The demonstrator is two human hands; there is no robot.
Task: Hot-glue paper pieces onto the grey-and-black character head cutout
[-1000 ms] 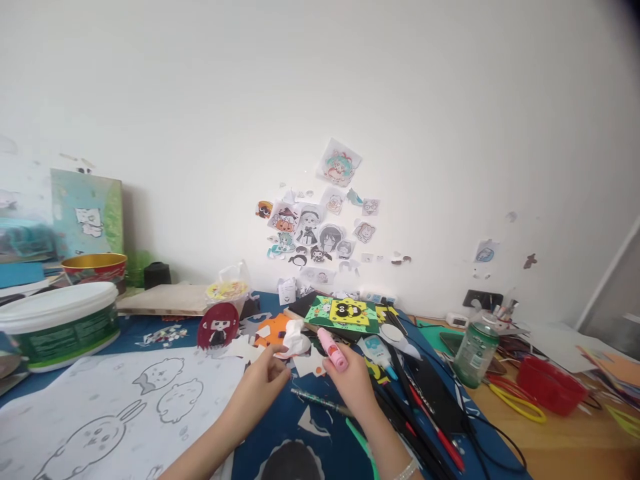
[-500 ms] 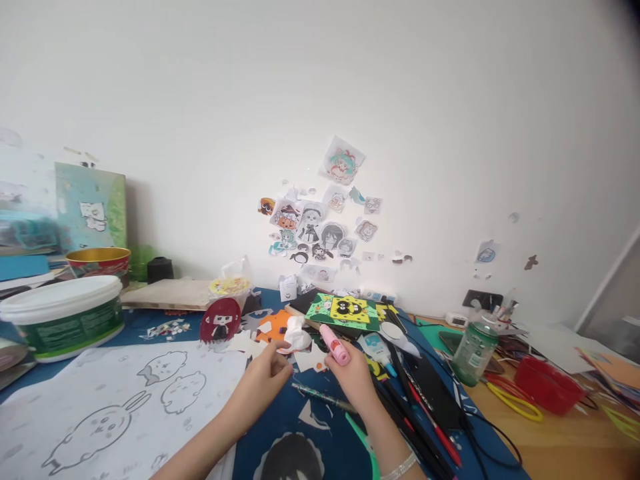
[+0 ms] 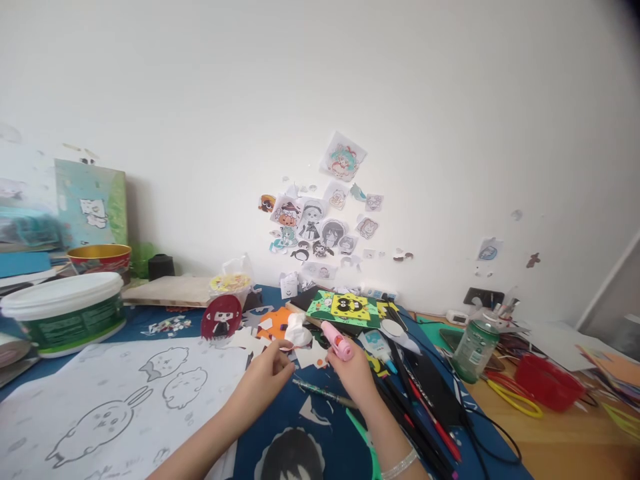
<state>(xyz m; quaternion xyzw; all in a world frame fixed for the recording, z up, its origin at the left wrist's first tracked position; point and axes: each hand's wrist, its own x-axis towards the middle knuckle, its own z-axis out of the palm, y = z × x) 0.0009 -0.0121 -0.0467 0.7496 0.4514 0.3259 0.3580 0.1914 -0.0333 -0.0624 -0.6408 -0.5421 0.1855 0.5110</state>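
Observation:
My right hand [image 3: 356,375] is closed round a pink glue stick [image 3: 337,341], held tilted above the blue mat [image 3: 280,420]. My left hand [image 3: 265,379] sits just left of it with fingers curled, pinching a small white paper piece [image 3: 286,345] at the fingertips. A crumpled white tissue [image 3: 299,331] and white and orange paper cut-outs [image 3: 310,357] lie right beyond both hands. A pen [image 3: 323,393] lies on the mat between the wrists.
A white sheet with outlined cartoon animals [image 3: 115,407] covers the left. A lidded white tub [image 3: 63,312], a gold bowl [image 3: 99,257], a green bottle [image 3: 475,350], a red tray [image 3: 547,387], pens and cables [image 3: 425,413] crowd the desk. Stickers [image 3: 320,230] dot the wall.
Both hands have shifted slightly up and away over the mat, the glue stick staying in the right hand. The view has drifted a little.

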